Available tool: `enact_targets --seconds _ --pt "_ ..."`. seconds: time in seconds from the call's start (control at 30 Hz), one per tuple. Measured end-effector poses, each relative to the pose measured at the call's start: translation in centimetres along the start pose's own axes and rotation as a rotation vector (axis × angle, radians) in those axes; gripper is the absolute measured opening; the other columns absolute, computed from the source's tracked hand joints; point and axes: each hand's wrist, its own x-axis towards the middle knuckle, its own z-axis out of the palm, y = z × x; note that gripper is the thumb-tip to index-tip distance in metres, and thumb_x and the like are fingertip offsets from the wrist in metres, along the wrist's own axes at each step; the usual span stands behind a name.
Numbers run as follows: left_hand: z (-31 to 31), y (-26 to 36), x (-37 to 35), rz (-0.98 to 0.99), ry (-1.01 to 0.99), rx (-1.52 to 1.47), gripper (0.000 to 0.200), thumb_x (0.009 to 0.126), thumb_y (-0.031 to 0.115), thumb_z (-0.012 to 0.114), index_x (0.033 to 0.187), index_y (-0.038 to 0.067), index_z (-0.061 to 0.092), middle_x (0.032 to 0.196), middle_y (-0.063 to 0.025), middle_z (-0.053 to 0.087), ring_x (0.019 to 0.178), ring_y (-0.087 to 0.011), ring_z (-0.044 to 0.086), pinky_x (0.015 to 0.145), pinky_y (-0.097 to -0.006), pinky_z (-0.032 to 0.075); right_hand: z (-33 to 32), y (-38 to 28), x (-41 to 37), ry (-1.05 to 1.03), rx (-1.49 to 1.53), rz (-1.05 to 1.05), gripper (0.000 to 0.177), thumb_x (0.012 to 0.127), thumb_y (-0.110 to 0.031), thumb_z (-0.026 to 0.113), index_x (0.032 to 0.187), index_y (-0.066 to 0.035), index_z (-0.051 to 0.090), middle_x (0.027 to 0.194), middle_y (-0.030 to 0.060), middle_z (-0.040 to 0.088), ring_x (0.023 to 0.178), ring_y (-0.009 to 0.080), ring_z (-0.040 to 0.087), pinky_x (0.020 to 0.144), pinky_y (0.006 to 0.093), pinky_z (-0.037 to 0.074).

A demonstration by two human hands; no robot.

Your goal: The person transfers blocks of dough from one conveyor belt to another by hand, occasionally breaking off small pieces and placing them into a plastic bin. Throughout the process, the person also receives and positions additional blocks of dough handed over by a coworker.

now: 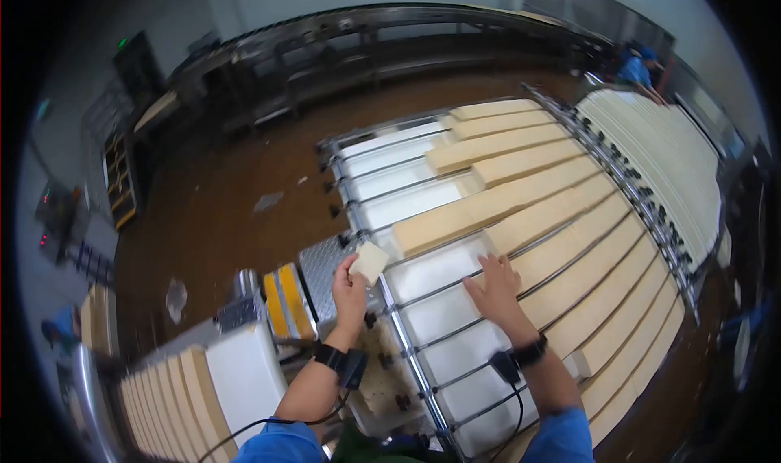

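Note:
My left hand [350, 288] grips a pale, cream-coloured square slice [370, 264] by its left edge, just past the near-left side of a laned conveyor. Fingers apart, my right hand [495, 290] hovers over a white lane [439, 259] or rests there; contact cannot be made out. It is beside the left end of a long row of pale yellow, tightly packed slices [553, 215]. Another such row [435, 225] reaches further left, close to the held slice. Black straps with small cabled devices are on both wrists.
Metal rails [407, 333] divide and edge the lanes. At lower left, more pale rows [167, 402] lie beside a white surface [244, 373]. A yellow-striped metal plate [289, 300] is nearby. A wide cream belt [651, 154] runs at right, with a person in blue [636, 68] beyond.

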Motion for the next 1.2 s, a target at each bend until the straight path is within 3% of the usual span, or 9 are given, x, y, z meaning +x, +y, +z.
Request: enact_targets --seconds 0.1,0.13,0.23,0.3,0.47,0.6,0.67,0.9,1.2 --pt "-5.6 0.0 -6.7 -0.044 0.025 0.114 0.033 0.092 0.001 0.046 0.124 0.002 0.055 0.114 -0.0076 0.059 0.101 -0.0143 0.056 0.087 -0.0251 0.045 -1.3 -0.2 -7.5 0.006 0.075 -0.161 0.061 0.085 -0.034 0.066 0.133 -0.003 0.046 0.135 0.0201 0.048 0.127 0.047 0.036 0.104 0.0583 0.026" --pt "-7.7 0.4 -8.9 0.17 0.008 0.366 0.032 0.09 0.002 0.052 0.121 0.004 0.057 0.115 -0.0105 0.057 0.11 -0.0192 0.053 0.094 -0.0291 0.042 -1.5 -0.2 -9.7 -0.022 0.1 -0.11 0.058 0.084 -0.03 0.067 0.132 -0.003 0.047 0.134 0.02 0.049 0.127 0.0459 0.037 0.105 0.0559 0.027" --pt "-14.4 2.4 -14.7 0.187 0.081 0.572 0.029 0.088 0.003 0.056 0.116 0.005 0.059 0.116 -0.0138 0.055 0.115 -0.0254 0.05 0.099 -0.0324 0.039 -2.6 0.3 -13.9 -0.084 0.209 -0.046 0.046 0.086 -0.02 0.065 0.126 -0.001 0.053 0.127 0.0202 0.055 0.125 0.0401 0.044 0.107 0.0479 0.03" --pt "-19.9 0.9 -18.3 0.07 0.257 0.427 0.023 0.088 0.005 0.057 0.111 0.004 0.06 0.112 -0.0158 0.057 0.108 -0.0288 0.054 0.095 -0.0348 0.041 -3.2 -0.5 -15.0 -0.125 0.338 0.062 0.037 0.087 -0.016 0.062 0.121 0.0 0.058 0.123 0.0197 0.058 0.122 0.0352 0.049 0.107 0.0428 0.033" --pt "-30.4 3.2 -25.6 0.071 0.674 0.879 0.028 0.085 0.005 0.058 0.112 0.001 0.058 0.111 -0.0186 0.057 0.107 -0.0346 0.053 0.096 -0.0399 0.041 -1.1 -5.7 -14.6 -0.252 0.291 0.002 0.033 0.089 -0.015 0.06 0.118 0.0 0.06 0.123 0.018 0.059 0.121 0.0331 0.05 0.106 0.0408 0.035" --pt "-36.4 4.2 -31.3 -0.185 0.933 1.373 0.06 0.077 0.021 0.072 0.127 0.001 0.045 0.126 -0.0274 0.045 0.118 -0.0443 0.042 0.099 -0.0494 0.036 2.8 -13.7 -13.8 -0.384 0.327 -0.223 0.033 0.088 -0.015 0.061 0.118 -0.001 0.06 0.124 0.019 0.058 0.124 0.035 0.048 0.107 0.0422 0.033" --pt "-37.7 6.2 -33.7 -0.652 0.983 1.359 0.081 0.07 0.029 0.08 0.133 0.001 0.037 0.132 -0.0304 0.037 0.12 -0.0466 0.038 0.1 -0.0517 0.035 6.1 -18.4 -13.8 -0.406 0.245 -0.395 0.035 0.085 -0.015 0.063 0.118 -0.003 0.06 0.124 0.0198 0.057 0.124 0.0375 0.047 0.108 0.0446 0.033" --pt "-41.8 5.3 -39.0 -0.562 0.752 1.084 0.098 0.065 0.027 0.084 0.137 -0.004 0.025 0.125 -0.0313 0.036 0.115 -0.0474 0.04 0.1 -0.0494 0.036 22.8 -35.5 -16.0 -0.353 0.082 -0.777 0.061 0.081 -0.032 0.066 0.13 0.0 0.049 0.139 0.0271 0.041 0.13 0.043 0.034 0.111 0.051 0.024" --pt "-45.1 7.8 -38.1 -0.642 0.371 1.033 0.103 0.069 0.053 0.077 0.131 -0.011 0.024 0.116 -0.0333 0.045 0.096 -0.0473 0.059 0.076 -0.0476 0.053 33.8 -56.8 -18.6 -0.406 -0.034 -0.64 0.071 0.089 -0.054 0.052 0.146 -0.015 0.036 0.153 0.0228 0.02 0.134 0.0422 0.028 0.108 0.0525 0.026"
